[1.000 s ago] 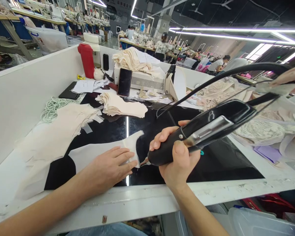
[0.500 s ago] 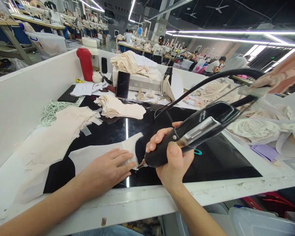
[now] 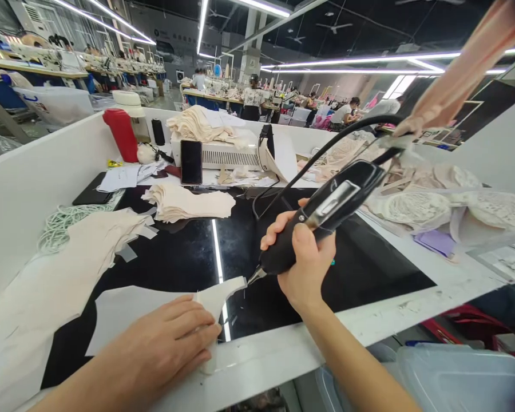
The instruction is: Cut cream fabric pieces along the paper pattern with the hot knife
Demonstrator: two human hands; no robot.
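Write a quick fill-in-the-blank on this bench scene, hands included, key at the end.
1. The right hand grips a handheld tool whose casing is mostly ____.
2. The left hand rests on pale material with its palm facing ____.
3. The tall container toward the bench's far left is ____.
4. Seen by the wearer, the phone stands to that container's ____.

Missing words: black; down; red; right.

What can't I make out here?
All in the head view:
Pale fabric piece: partly covered by the fingers of the left hand.
Teal item: mostly behind the right hand, which grips the black tool.
Papers: print too small to read.
Clear bin: cut off by the bottom edge.
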